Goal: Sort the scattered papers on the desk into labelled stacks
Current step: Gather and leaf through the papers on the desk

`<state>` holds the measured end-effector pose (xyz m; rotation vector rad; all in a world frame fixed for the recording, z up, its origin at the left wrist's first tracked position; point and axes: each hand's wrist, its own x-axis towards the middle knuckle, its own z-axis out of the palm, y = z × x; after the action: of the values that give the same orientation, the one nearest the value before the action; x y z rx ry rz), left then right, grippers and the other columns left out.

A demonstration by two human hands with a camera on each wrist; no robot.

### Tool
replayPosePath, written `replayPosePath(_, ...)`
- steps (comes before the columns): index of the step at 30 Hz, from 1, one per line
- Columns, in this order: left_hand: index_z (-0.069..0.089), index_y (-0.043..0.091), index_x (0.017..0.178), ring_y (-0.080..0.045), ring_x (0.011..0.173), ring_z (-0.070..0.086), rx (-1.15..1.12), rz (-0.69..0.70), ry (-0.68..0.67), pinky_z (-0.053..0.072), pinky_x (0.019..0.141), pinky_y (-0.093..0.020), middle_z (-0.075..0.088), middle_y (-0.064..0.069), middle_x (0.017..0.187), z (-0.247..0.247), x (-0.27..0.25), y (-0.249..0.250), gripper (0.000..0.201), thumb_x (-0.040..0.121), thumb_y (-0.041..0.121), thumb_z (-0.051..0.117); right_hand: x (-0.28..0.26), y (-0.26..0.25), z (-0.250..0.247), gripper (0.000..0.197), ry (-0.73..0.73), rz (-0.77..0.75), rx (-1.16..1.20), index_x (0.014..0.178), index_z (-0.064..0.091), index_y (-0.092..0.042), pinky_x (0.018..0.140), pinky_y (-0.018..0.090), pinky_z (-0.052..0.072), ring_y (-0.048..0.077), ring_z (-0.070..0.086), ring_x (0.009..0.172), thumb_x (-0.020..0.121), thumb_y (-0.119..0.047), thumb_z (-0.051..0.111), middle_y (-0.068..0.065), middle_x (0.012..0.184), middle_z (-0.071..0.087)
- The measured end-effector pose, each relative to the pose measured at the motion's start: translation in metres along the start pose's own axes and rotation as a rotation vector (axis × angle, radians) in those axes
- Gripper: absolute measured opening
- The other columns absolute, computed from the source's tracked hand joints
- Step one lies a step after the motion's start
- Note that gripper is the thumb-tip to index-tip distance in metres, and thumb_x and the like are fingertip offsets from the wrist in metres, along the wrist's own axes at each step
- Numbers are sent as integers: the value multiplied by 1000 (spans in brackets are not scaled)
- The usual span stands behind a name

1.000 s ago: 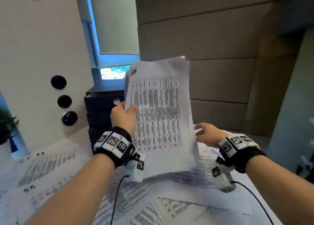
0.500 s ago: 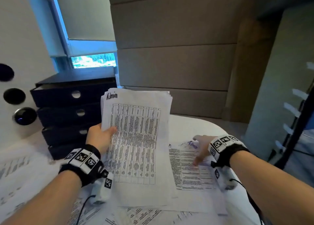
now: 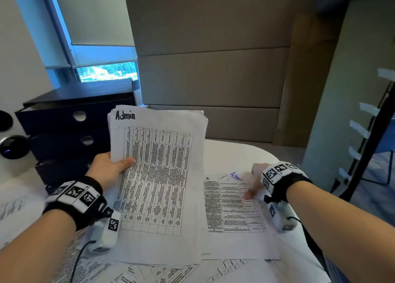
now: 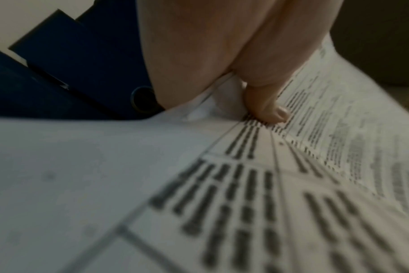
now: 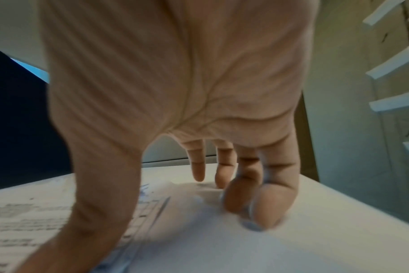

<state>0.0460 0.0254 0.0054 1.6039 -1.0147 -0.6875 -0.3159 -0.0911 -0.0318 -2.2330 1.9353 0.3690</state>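
Note:
My left hand grips a thick stack of printed sheets by its left edge, thumb on top; the top sheet reads "Admin" in black. The stack tilts up from the desk. To its right a single printed sheet marked in blue ink lies flat on the white desk. My right hand rests on this sheet, fingers spread and pressing down with their tips.
A dark blue set of drawers stands at the back left, just behind my left hand. More printed sheets lie scattered along the near edge and at the left. A black stand rises past the desk's right edge.
My left hand has lowered the Admin stack from upright in the air toward the desk. My right hand dropped onto the flat sheet at the right and now presses it.

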Motion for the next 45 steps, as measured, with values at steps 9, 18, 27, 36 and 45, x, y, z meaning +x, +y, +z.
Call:
replayPosePath(9,65,14,90,-21,88,67,8,27,-148,51,87,-41,71,-5,89,27,-1,9,10,85,5,65,12,16,-4,31,-41,-85,241,79,71,-22,70,33,60,15,71,72,59,-44,79,-7,71,73)
replayPosePath(18,74,6,71,-11,64,70,-97,69,-251,54,53,-19,74,-2,70,33,-6,11,27,82,-13,59,14,5,-31,10,282,-224,644,76,65,-17,63,26,44,15,61,75,85,-19,69,-3,75,64)
replayPosePath(27,77,14,73,-17,74,69,-16,123,-503,59,70,-28,73,-2,75,73,-5,17,39,76,-18,55,5,-20,-81,6,527,-422,842,76,70,-19,73,29,53,13,65,77,79,-19,75,0,78,71)
replayPosePath(36,73,12,87,-19,87,68,264,182,-259,52,85,-35,74,-3,87,48,2,9,10,86,6,66,-11,-27,-94,7,572,-523,1034,77,70,-16,50,12,42,-4,50,50,83,-18,73,-12,61,63)
replayPosePath(45,73,5,88,-24,86,69,234,99,-237,53,83,-37,74,-9,88,37,1,3,8,86,9,66,-11,-25,-99,6,671,-456,1154,85,71,-13,76,35,56,17,67,77,83,-19,73,7,85,73)
